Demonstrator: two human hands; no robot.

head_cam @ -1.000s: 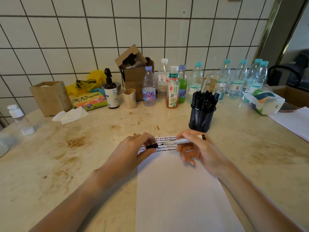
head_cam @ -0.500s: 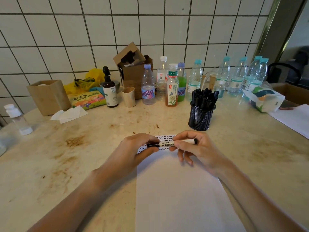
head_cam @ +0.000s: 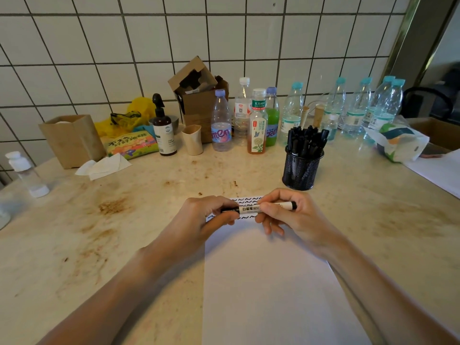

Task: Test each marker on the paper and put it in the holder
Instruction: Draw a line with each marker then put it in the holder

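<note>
While you hold the marker [head_cam: 258, 208] in both hands just above the far end of the paper [head_cam: 268, 282], the main risk is the cap. Your left hand [head_cam: 206, 217] is pinched closed around the black cap end, and your right hand [head_cam: 286, 215] is wrapped around the white barrel, thumb and forefinger on top. Whether the cap is fully seated cannot be told, because your fingers hide the joint. If it is only half on, it could come loose in the holder [head_cam: 301, 170] and the tip would dry out, or it could mark your fingers.

A second risk, as I judge it, is the holder itself. It stands on the table [head_cam: 124, 232] just beyond your right hand and looks crowded with black markers. Pushing one more in at an angle could snag on those caps or tip the mesh cup towards the bottles [head_cam: 256, 125] behind it.

The marker lies nearly level, its long axis running left to right across your view, almost parallel to the rows of squiggles [head_cam: 249, 200] on the paper. Its cap end points to your left and its black butt end to your right.
</note>
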